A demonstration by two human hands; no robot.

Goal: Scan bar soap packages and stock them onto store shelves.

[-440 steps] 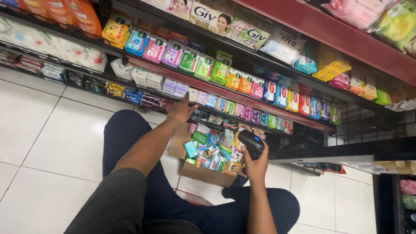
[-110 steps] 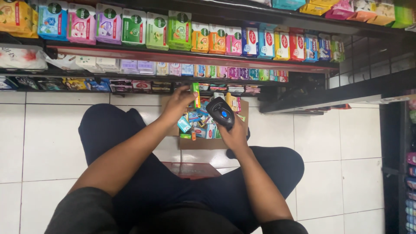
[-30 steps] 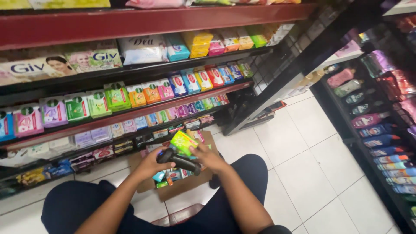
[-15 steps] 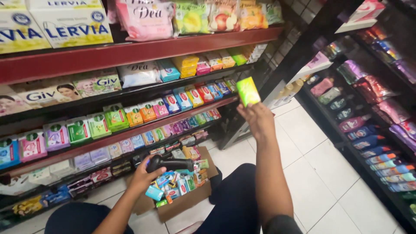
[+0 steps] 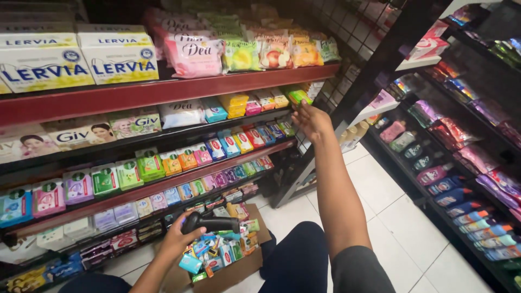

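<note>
A shop aisle is showing here: red-edged shelves (image 5: 163,92) are running in tiers, packed with rows of boxed soaps (image 5: 163,163) facing outward. Black racks (image 5: 461,135) opposite are carrying more packets. A carton (image 5: 228,271) of mixed stock is sitting on the white tiled floor (image 5: 401,217), and a black scanner (image 5: 209,223) is hovering over it.
</note>
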